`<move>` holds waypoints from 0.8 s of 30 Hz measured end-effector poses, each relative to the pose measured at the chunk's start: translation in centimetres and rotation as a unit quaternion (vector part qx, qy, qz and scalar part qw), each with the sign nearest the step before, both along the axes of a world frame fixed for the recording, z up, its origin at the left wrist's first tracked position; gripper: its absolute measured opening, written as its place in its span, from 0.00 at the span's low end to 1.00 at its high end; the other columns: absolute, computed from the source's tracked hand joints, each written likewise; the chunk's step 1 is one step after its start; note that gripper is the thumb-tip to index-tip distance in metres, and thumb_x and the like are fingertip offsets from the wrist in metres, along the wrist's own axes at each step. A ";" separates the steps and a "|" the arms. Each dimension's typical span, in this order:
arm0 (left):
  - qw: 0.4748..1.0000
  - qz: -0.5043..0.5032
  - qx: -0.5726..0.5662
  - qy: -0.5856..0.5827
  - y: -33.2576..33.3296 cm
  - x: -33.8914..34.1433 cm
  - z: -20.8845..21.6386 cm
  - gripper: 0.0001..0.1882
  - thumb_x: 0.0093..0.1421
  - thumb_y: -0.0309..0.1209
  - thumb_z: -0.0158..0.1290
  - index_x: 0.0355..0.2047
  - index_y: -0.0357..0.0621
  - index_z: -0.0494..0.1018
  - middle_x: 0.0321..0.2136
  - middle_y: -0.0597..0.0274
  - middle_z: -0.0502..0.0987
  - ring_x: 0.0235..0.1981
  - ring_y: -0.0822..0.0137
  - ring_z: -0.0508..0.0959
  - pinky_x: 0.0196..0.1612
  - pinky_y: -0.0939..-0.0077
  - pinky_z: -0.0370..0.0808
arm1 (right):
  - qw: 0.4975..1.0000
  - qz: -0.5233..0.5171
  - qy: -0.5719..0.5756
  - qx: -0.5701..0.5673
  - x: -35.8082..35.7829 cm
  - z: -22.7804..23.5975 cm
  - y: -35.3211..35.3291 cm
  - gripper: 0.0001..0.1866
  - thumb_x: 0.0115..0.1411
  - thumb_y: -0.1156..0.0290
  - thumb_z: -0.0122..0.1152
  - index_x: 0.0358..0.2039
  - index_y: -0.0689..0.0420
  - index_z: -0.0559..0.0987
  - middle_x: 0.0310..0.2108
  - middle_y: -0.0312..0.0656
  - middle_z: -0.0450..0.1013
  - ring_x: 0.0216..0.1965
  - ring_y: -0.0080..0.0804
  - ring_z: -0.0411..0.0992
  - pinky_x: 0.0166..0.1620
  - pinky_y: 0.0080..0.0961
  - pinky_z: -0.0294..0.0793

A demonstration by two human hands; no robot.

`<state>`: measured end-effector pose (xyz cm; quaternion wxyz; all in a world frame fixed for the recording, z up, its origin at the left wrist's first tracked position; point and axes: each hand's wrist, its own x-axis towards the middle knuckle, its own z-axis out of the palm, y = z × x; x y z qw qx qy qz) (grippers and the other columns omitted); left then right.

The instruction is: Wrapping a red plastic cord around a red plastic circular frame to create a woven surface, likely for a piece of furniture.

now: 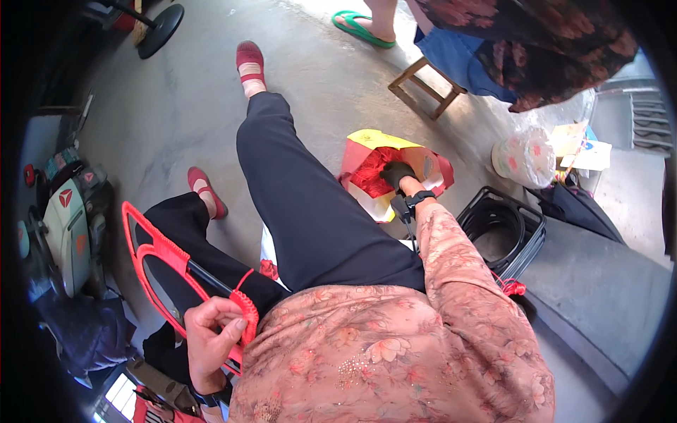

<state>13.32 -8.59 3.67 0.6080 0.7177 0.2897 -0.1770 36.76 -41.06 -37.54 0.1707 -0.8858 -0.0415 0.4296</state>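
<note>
My left hand (211,340) is closed around a black wire frame (210,279) whose curved and straight sides are partly wrapped in red cord (166,255). The frame leans over my left thigh, and a loose red strand stands up near my fingers. In front of me on the floor sits an open red and yellow bag (384,137) with a bundle of red cord (367,175) in it. My right hand (398,176), in a dark glove, reaches into the bag's mouth beside the red cord. Its fingertips are hard to make out against the bag's contents.
Several black wire frames (518,243) are stacked to my right by a grey bench (599,289). Beyond stand a plastic-covered tub (523,156) and a small wooden stool (427,88) near another person's green sandal (363,29). A scooter (69,229) is at left, a round black stand base (161,32) at far left.
</note>
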 end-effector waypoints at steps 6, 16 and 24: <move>0.999 0.042 0.004 -0.017 -0.5 -0.8 -0.2 0.11 0.52 0.27 0.62 0.31 0.32 0.74 0.24 0.63 0.78 0.26 0.77 0.77 0.32 0.85 0.72 | 0.998 -0.024 -0.064 0.004 -0.8 -2.6 -1.3 0.25 0.55 0.52 0.56 0.49 0.54 0.77 0.48 0.49 0.73 0.51 0.41 0.71 0.56 0.34 0.67; 0.998 0.037 0.039 -0.046 -1.7 0.9 -0.7 0.06 0.55 0.22 0.58 0.30 0.32 0.73 0.22 0.68 0.75 0.23 0.81 0.74 0.28 0.88 0.69 | 0.857 -0.327 0.025 0.397 -3.4 9.3 -8.4 0.15 0.57 0.69 0.61 0.43 0.63 0.76 0.33 0.38 0.75 0.35 0.25 0.73 0.42 0.21 0.71; 0.955 0.172 0.109 -0.216 -3.0 -1.3 -4.3 0.04 0.60 0.24 0.53 0.34 0.35 0.72 0.24 0.62 0.77 0.23 0.78 0.76 0.24 0.88 0.72 | 0.697 -0.392 0.125 0.587 -5.1 20.7 -5.9 0.15 0.63 0.68 0.55 0.47 0.62 0.71 0.37 0.40 0.75 0.40 0.29 0.75 0.44 0.26 0.75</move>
